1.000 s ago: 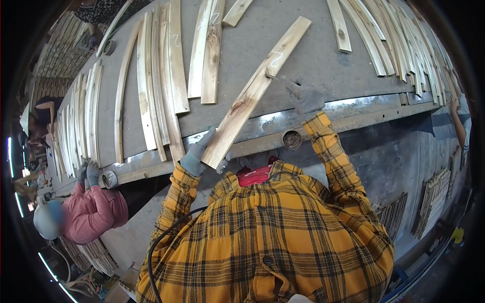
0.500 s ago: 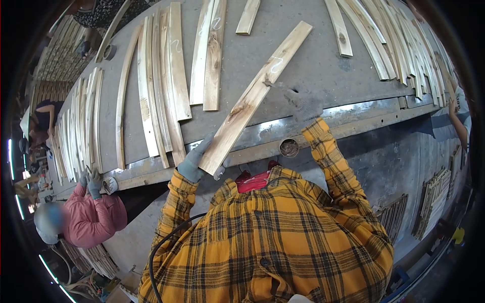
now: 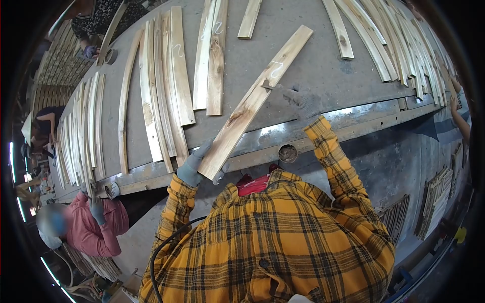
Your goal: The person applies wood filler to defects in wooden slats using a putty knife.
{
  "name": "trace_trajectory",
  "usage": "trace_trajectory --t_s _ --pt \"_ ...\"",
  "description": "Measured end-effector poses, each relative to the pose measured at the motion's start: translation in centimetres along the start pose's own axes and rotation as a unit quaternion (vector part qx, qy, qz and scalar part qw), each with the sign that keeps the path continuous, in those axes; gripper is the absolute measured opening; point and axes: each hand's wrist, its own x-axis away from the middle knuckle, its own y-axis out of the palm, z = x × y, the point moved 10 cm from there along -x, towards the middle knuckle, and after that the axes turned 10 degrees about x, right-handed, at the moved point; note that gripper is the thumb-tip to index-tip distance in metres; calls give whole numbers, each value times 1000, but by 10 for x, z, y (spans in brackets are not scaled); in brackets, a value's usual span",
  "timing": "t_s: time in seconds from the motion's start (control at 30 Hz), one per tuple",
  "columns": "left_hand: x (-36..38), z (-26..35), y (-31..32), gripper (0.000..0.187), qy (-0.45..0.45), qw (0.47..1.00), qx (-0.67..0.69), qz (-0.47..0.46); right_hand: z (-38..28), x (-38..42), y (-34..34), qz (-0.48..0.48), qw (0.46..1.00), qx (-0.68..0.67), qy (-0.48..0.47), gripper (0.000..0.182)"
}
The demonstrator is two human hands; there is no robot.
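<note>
A long wooden plank (image 3: 247,108) with dark knots and a white chalk mark slants up and away from me across the table edge. Its near end is gripped by my left hand (image 3: 193,165) in a grey glove, with fingers around the sides. My right hand (image 3: 301,101), also gloved in grey, blends into the grey tabletop to the right of the plank. It holds a small putty knife (image 3: 267,85), whose dark blade touches the plank near a knot. The knife's handle is mostly hidden in the glove.
Several planks (image 3: 214,65) lie on the grey table (image 3: 166,174), more at far left and right. A round tin (image 3: 288,153) of brownish paste sits at the near edge. A co-worker in a pink top (image 3: 98,224) is at left; another person's arm (image 3: 458,121) is at right.
The putty knife's blade has shifted slightly and its angle on the plank differs. My left hand keeps its grip. The pink-sleeved co-worker's hands have moved apart, one lower toward the body.
</note>
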Motion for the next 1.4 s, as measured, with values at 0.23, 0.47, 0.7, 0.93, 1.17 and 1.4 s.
trace_trajectory --t_s 0.23,0.47,0.7,0.93,1.17,1.4 --pt "1 0 1 59 -4 1000 -14 8 4 -14 -10 20 998 -45 28 31" --pt "2 3 3 59 1 1000 -22 11 4 12 0 8 994 -112 5 29" --pt "5 3 -1 58 -5 1000 -21 13 -1 10 -12 -28 994 -87 53 32" --pt "20 -4 -12 59 -21 999 -26 27 58 13 35 -123 883 -354 284 30" --pt "25 -15 -11 59 -33 998 48 0 76 -28 19 7 967 -165 192 37" --pt "25 -13 -11 60 -36 998 41 0 65 -35 16 -36 988 66 136 37"
